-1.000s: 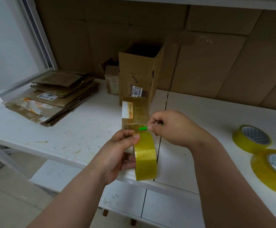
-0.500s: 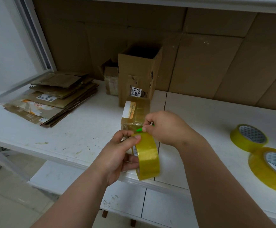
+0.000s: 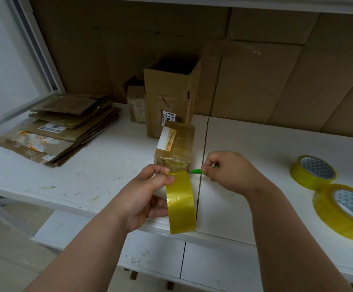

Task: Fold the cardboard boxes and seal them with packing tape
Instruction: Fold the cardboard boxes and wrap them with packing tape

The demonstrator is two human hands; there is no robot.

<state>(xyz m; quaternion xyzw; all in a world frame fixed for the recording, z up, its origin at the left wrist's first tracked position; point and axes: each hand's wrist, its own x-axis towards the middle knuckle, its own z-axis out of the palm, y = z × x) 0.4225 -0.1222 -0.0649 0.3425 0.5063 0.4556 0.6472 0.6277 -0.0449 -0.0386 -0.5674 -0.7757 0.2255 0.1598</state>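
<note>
Left hand [image 3: 145, 199] gripped the tape roll [image 3: 180, 204] upright at the bench's front edge, against the small taped box [image 3: 174, 148]. Right hand [image 3: 227, 172] pinched a green cutter [image 3: 195, 171] at the tape, presumably to sever it.

One head-worn view — looking forward and down, close over the white table [image 3: 87, 182].

"613" on tall box's label [image 3: 168, 118]
</note>
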